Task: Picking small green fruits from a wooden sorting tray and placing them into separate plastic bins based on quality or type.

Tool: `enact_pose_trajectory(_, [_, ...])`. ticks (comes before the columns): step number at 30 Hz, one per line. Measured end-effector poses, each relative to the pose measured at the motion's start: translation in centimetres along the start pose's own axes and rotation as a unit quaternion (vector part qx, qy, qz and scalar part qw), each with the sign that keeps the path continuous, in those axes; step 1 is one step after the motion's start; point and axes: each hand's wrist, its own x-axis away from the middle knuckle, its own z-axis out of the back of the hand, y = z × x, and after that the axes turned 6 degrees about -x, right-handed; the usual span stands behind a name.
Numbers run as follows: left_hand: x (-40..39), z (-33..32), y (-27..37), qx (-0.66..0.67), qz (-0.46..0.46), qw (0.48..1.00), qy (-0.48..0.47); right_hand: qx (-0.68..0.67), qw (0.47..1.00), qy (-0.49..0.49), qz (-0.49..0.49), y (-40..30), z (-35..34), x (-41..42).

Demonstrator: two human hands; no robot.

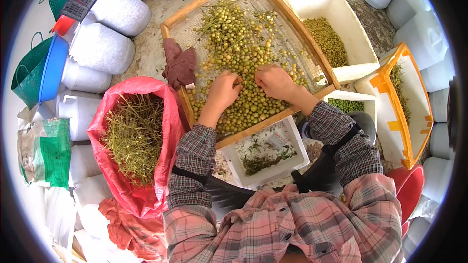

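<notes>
A wood-framed mesh screen (256, 131) lies before me, covered with small round green-yellow fruits (252, 107), loose towards me and still on stems (225, 22) at the far part. My left hand (223, 89) is over the middle of the fruits, its thumb and fingertips curled close together. Just to its right, my right hand (274, 81) has its fingers bent down among the fruits. Whether either hand pinches a fruit or stem cannot be made out. A crumpled maroon cloth (179, 62) lies on the screen's left edge.
A red woven sack (172, 117) of dry stems (135, 138) stands left. Below the screen is a white foam box (234, 168) with plant scraps. Foam boxes of yellowish fruits (327, 44) and green fruits (345, 105) stand right, near an orange-taped box (398, 117). White plastic jugs (102, 47) line the sides.
</notes>
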Motion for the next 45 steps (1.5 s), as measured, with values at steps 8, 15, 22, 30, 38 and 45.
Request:
enact_pose_trajectory(8, [0.2,-0.4,0.2,-0.019,-0.004,0.999,0.036,-0.068,0.996,0.043,-0.025,-0.5,0.5,0.0])
enact_pose_trajectory(15, [0.9,-0.6,-0.6,0.048,-0.01,0.997,0.053,-0.113,0.993,0.044,-0.001,-2.1,-0.6,-0.9])
enact_pose_trajectory(22, [2.1,0.2,0.2,0.386,0.162,0.908,-0.009,-0.155,0.988,0.022,-0.015,-2.9,-1.8,-1.1])
enact_pose_trajectory(30, [4.4,3.9,-1.1,0.508,0.14,0.85,0.005,0.024,0.993,0.084,-0.078,0.7,-1.0,-4.2])
enact_pose_trajectory(38, [11.1,5.9,-1.0,0.254,-0.028,0.95,-0.181,0.085,0.994,0.037,-0.054,0.7,-1.3,-5.0])
enact_pose_trajectory(45, [9.3,4.1,-5.0,0.094,0.075,0.989,0.087,0.076,0.995,0.033,-0.049,-0.1,-1.2,-5.8])
